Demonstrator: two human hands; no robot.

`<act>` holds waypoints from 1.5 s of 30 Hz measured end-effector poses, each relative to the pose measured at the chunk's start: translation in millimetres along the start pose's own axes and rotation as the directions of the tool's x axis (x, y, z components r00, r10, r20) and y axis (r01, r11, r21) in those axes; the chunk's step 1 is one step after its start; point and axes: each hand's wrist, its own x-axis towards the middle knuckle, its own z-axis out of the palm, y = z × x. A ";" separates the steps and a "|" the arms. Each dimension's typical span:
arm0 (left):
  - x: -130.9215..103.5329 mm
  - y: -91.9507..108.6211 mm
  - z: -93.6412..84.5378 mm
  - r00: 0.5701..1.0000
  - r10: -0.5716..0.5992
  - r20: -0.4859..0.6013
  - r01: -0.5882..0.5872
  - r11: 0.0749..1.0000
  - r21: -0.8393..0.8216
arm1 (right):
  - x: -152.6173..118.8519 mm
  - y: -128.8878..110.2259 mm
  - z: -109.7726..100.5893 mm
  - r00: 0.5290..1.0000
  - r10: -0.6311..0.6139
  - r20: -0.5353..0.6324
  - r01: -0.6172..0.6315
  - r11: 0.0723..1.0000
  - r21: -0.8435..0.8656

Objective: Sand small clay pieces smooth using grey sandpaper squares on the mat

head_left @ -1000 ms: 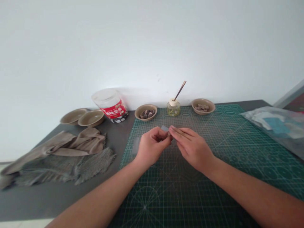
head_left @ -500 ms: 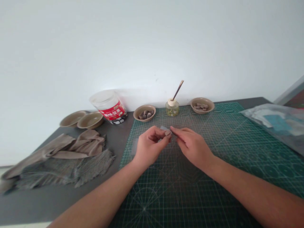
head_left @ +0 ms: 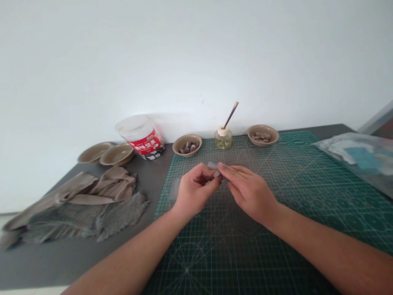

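Observation:
Both hands meet above the green cutting mat (head_left: 199,229). Pinched between the thumb and fingers of my left hand (head_left: 195,190) is a small brownish stone-like piece (head_left: 216,173). A small grey sheet (head_left: 211,165), which looks like sandpaper, shows at the fingertips. My right hand (head_left: 250,190) is closed, with its fingers pressing the sheet against the piece. Fingers cover most of the sheet and part of the piece.
Behind the hands stand a bowl of dark chunks (head_left: 188,147), a glass bottle with a brush-like stick (head_left: 223,139) and a bowl of rounded pieces (head_left: 262,137). Leftward are a plastic jar (head_left: 144,141), two bowls (head_left: 116,155) and cloths (head_left: 89,196). A plastic bag (head_left: 362,155) lies right.
My right hand has shifted slightly left, and its fingers now cover more of the brownish piece. My left hand keeps its pinch in nearly the same place.

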 end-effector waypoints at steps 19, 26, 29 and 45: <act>-3.5 8.2 3.1 0.995 0.031 -0.093 -0.044 0.990 -0.137 | -0.2 2.3 1.0 0.976 0.208 -0.071 -0.203 0.977 0.064; -3.0 5.0 7.0 0.998 0.030 -0.061 -0.036 0.994 -0.105 | -0.3 -5.4 -0.5 0.998 -0.040 -0.047 0.039 0.999 -0.014; -1.3 4.0 6.5 0.999 -0.003 -0.034 -0.001 0.993 -0.120 | -2.6 -2.4 2.4 0.999 -0.039 -0.038 0.037 0.998 -0.054; -1.3 7.4 2.4 0.998 0.026 -0.061 -0.035 0.985 -0.166 | -0.6 6.9 3.7 0.985 0.174 -0.005 -0.174 0.984 -0.038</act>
